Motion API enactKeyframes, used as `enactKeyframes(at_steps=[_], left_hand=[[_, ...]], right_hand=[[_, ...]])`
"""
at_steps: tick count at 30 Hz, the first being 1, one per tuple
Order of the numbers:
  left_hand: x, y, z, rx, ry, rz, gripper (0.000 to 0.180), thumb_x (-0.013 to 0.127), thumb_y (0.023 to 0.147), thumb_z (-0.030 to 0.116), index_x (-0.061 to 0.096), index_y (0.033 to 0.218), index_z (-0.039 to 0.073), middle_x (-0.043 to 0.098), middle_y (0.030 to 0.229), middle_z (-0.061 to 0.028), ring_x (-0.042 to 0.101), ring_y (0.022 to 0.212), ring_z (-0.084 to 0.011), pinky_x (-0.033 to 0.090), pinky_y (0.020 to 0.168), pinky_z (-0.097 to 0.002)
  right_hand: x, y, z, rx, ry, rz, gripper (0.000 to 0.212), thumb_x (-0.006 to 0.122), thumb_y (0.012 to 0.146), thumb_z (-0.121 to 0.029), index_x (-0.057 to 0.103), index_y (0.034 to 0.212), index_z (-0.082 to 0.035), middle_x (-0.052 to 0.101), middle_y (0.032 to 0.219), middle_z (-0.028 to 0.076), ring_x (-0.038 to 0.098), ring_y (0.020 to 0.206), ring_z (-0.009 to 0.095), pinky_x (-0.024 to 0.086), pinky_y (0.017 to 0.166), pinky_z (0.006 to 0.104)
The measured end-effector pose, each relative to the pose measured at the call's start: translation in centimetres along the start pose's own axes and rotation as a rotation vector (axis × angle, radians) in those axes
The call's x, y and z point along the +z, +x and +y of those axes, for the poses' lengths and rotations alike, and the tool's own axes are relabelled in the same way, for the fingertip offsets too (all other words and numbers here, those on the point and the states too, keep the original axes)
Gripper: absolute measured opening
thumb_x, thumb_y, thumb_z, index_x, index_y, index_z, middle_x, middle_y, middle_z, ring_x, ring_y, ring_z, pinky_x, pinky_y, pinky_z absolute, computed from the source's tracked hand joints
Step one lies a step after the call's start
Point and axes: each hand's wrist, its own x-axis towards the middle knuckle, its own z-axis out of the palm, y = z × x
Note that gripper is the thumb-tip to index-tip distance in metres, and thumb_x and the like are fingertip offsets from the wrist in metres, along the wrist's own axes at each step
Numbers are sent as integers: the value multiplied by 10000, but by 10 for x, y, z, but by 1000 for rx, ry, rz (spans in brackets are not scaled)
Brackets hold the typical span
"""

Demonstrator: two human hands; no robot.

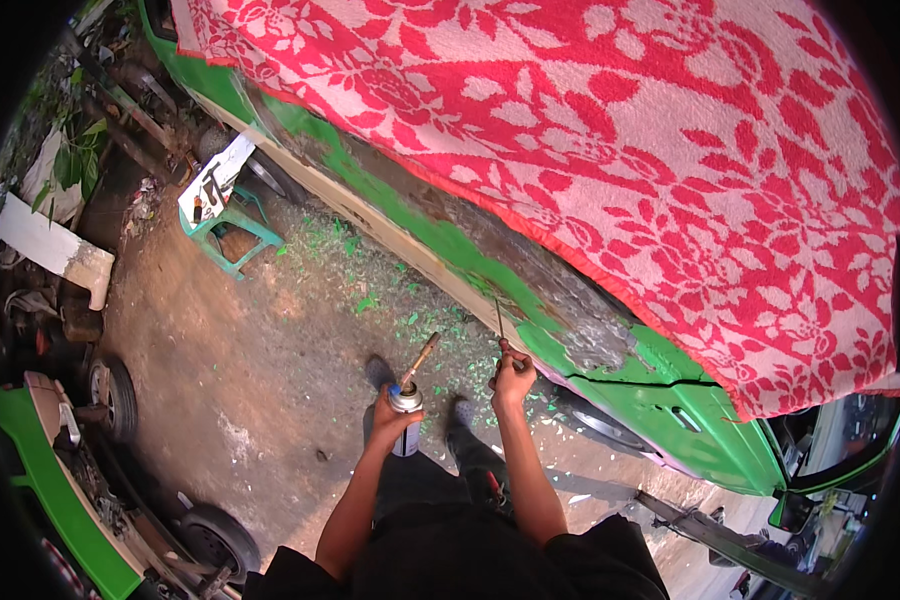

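Observation:
My left hand (385,420) is closed round a blowtorch (407,402), a gas can with a blue-marked head. Its brass-coloured nozzle (422,362) points up and to the right, toward the car; no flame is visible. In my right hand (512,383) is a thin-shafted tool with a dark handle, which looks like a screwdriver (501,322). Its tip is at the lower side of the green car (450,245), though I cannot tell whether it touches. Along that side the paint has come off in a long strip, showing grey-brown bare surface (590,335).
A red and pale pink floral blanket (570,130) covers the car's upper part. Green paint flakes (370,300) litter the ground. A small green stool (235,235) carries a white board with tools. Loose wheels (115,400) and a green panel (55,490) are at left.

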Motion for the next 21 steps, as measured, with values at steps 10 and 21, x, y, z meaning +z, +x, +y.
enactKeyframes(at_steps=[10,21], left_hand=[[10,8,15,-3,17,-8,561,847,606,5,469,1010,94,609,925,-18,602,865,-133,495,769,-314],[16,5,20,-53,95,9,622,822,640,-7,498,1161,94,642,1017,-23,624,954,-156,495,872,-349]], right_hand=[[11,8,-4,23,-59,35,103,537,944,-25,453,907,-72,696,986,89,395,475,49,267,334,219],[6,10,1,-1,-34,-6,115,581,932,-69,467,933,-76,552,664,7,392,450,54,264,337,226]])
